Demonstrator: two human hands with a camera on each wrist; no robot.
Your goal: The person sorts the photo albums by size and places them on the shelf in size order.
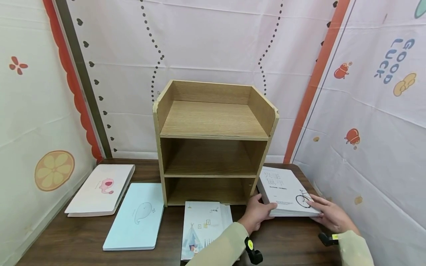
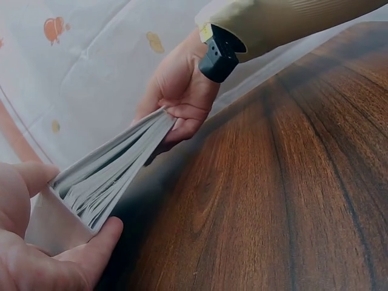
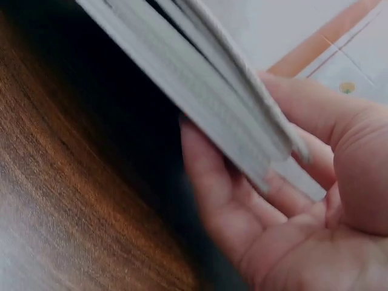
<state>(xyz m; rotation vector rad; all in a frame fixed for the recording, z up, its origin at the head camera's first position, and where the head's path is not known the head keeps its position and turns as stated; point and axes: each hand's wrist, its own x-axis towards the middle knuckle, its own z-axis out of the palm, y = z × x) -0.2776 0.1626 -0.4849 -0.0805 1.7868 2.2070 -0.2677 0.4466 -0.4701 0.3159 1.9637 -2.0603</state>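
Note:
A thick white book [image 1: 283,190] with a bicycle drawn on its cover lies between both hands, right of the wooden shelf. My left hand [image 1: 257,213] grips its spine side, thumb on top and fingers below, as the left wrist view shows. At the opposite edge, my right hand [image 1: 334,215] pinches the book, thumb over the cover and fingers beneath. In the right wrist view the book [image 3: 200,79] is tilted above the dark tabletop, its page edges facing the camera. The pages of the book [image 2: 112,173] fan slightly apart in the left wrist view.
A wooden shelf [image 1: 213,138] with bare tiers stands at the back middle. On the dark table [image 1: 286,244] lie a white elephant book [image 1: 100,188], a light blue whale book [image 1: 134,218] and a tent-cover book [image 1: 199,225] with another under it. Printed cloth [image 1: 213,40] hangs around the table.

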